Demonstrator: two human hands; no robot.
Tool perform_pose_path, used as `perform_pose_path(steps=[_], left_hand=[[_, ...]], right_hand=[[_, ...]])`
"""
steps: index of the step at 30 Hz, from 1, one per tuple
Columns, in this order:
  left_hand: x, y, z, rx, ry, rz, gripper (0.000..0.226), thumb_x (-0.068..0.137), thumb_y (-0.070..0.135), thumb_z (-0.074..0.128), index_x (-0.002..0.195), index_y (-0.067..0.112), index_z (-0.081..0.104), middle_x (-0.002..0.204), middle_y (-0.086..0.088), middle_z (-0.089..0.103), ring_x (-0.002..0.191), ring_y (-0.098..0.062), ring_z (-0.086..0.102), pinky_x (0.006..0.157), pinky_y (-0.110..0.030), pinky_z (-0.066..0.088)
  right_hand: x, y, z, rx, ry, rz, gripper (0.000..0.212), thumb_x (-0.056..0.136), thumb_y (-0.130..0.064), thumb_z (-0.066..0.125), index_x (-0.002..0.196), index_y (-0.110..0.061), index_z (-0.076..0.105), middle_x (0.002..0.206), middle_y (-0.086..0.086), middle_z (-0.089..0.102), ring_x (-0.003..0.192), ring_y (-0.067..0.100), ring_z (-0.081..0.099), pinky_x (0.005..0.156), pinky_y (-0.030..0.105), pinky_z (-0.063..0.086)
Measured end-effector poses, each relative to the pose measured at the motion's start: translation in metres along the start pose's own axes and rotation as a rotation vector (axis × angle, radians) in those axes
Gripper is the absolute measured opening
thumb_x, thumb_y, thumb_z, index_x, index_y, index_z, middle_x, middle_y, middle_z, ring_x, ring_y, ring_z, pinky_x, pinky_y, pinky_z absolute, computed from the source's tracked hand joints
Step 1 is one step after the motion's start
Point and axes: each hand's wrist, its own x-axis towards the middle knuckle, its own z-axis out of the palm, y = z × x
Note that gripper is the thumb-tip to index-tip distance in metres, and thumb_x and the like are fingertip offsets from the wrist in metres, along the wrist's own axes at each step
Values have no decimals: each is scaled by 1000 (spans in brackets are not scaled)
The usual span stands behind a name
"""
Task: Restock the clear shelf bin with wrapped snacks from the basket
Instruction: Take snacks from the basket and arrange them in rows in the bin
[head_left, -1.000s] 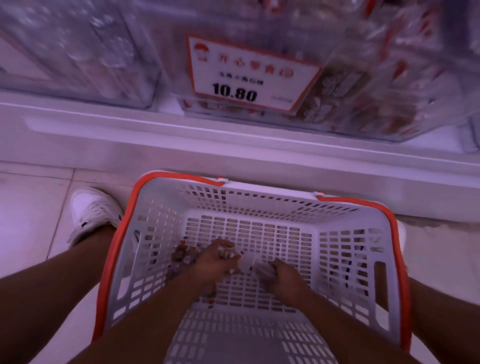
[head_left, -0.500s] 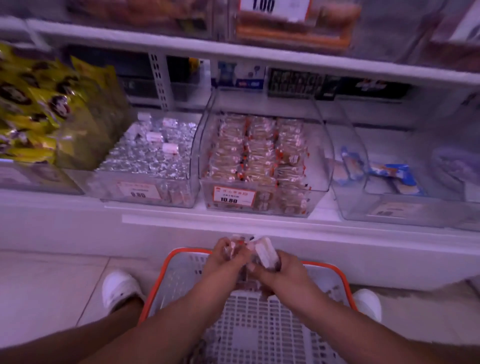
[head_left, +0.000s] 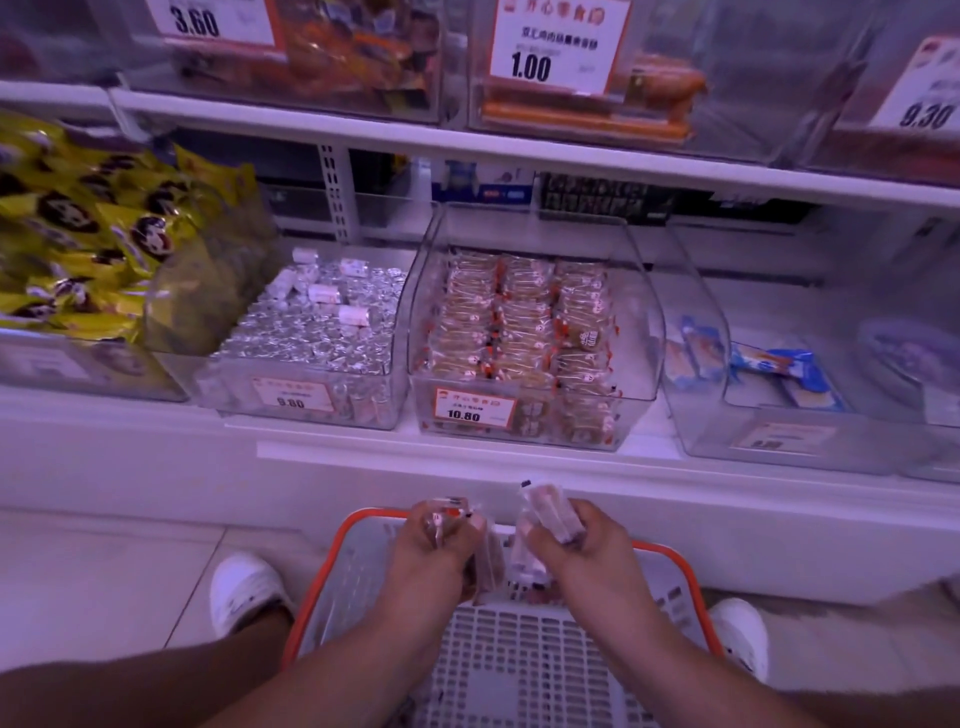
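Wrapped snacks (head_left: 545, 514), clear-filmed with red print, sit clutched in both hands (head_left: 582, 540) above basket (head_left: 670, 561).

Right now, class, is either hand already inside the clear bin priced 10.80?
No: both the left hand and right hand hold wrapped snacks above the orange-rimmed basket.

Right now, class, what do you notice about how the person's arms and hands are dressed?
Both arms are bare to the frame's bottom edge: no sleeves show. The left hand and right hand wear no gloves, and no watch, band or ring is visible.
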Motion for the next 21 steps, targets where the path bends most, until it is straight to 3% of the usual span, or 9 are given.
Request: perform_pose_path(steps=[3,5,8,10,12,14,17,19,21], left_hand=[[7,1,6,-49,-16,-17,22,91,10,67,108,1,58,94,-28,67,81,-33,66,73,-52,57],[11,5,8,-110,-24,-14,19,89,8,68,105,2,60,97,-26,71,82,-35,69,73,-51,58],[13,10,9,-107,-11,11,13,90,10,67,100,6,60,100,-28,70,85,-36,70,79,-55,58],[15,9,10,-32,17,22,16,92,17,66,102,6,59,102,-29,69,86,-35,70,82,-60,57],[15,8,11,74,42,33,20,96,27,61,103,8,61,100,-26,70,86,-34,70,81,-59,58],[13,8,11,87,9,-39,23,99,33,55,105,13,63,92,-12,76,82,-28,74,66,-45,62],[10,11,10,-2,-83,-195,32,100,40,50,108,14,66,93,-9,77,77,-27,75,60,-36,59],[11,15,6,-30,-126,-303,39,100,43,50,101,9,68,89,-13,74,72,-27,72,62,-38,58],[10,23,2,-30,-207,-405,28,98,33,55,93,8,67,86,-16,71,68,-29,68,61,-38,57]], right_hand=[[5,1,7,47,-91,19,4,87,-13,72,85,-10,70,68,3,71,60,12,64,54,23,50],[8,0,11,143,-116,34,2,88,-10,70,86,-11,71,66,-1,70,60,11,63,55,24,50],[10,0,16,287,-168,126,11,89,-6,69,100,-6,72,86,9,76,78,20,71,67,33,57],[10,1,17,242,-162,119,11,87,-4,70,98,-6,72,83,9,76,73,19,69,63,30,55],[13,3,14,100,-73,17,7,85,-4,73,91,-7,73,74,10,74,63,18,64,55,30,53],[15,0,10,53,-27,-42,8,83,-6,76,91,-8,74,76,10,75,62,17,65,56,33,54],[17,-6,6,134,-23,-79,6,82,-8,77,86,-11,76,75,3,77,64,10,70,55,20,51],[16,-10,4,78,44,-223,9,81,-9,78,81,-18,74,72,-3,75,62,3,67,57,13,48],[15,-15,0,-56,73,-461,21,80,-10,80,84,-28,72,83,-6,72,77,0,67,67,10,47]])
